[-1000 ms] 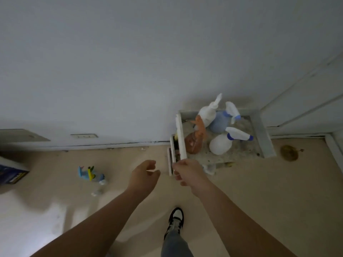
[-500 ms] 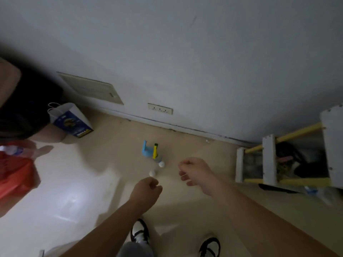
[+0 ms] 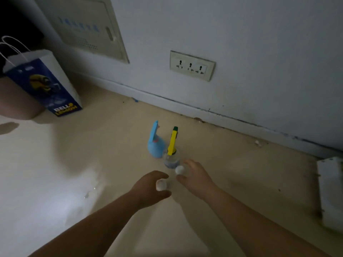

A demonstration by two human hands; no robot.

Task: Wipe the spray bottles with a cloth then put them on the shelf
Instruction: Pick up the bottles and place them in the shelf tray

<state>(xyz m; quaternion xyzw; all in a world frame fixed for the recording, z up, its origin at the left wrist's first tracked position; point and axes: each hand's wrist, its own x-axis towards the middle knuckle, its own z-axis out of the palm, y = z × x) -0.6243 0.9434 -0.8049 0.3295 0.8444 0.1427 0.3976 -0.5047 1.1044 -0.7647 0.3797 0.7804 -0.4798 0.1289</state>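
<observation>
A dim home room: beige floor [image 3: 55, 164], white wall with a triple socket [image 3: 192, 65], a paper gift bag [image 3: 46, 84].
</observation>
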